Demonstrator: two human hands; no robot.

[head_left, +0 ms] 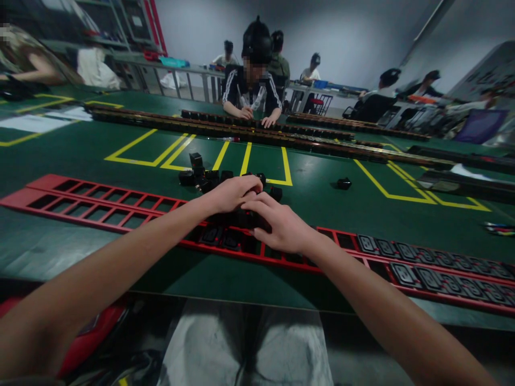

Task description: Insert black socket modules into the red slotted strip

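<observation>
Two long red slotted frames (120, 206) lie side by side across the green table in front of me. My left hand (237, 193) curls over dark parts at the middle of the frames, and its fingertips are partly hidden. My right hand (277, 222) meets it there, fingers and thumb bent around a black socket module (246, 217) that is mostly covered. Black socket modules (211, 235) sit in slots of the near frame just below the hands. Loose black modules (197, 174) lie piled beyond my left hand.
Grey-faced socket modules (438, 257) fill slots at the right of the frames. A single black piece (344, 184) lies farther right. Long dark rails (225, 126) cross the table's far side, where a person (251, 80) works opposite. Yellow tape (285, 166) marks the tabletop.
</observation>
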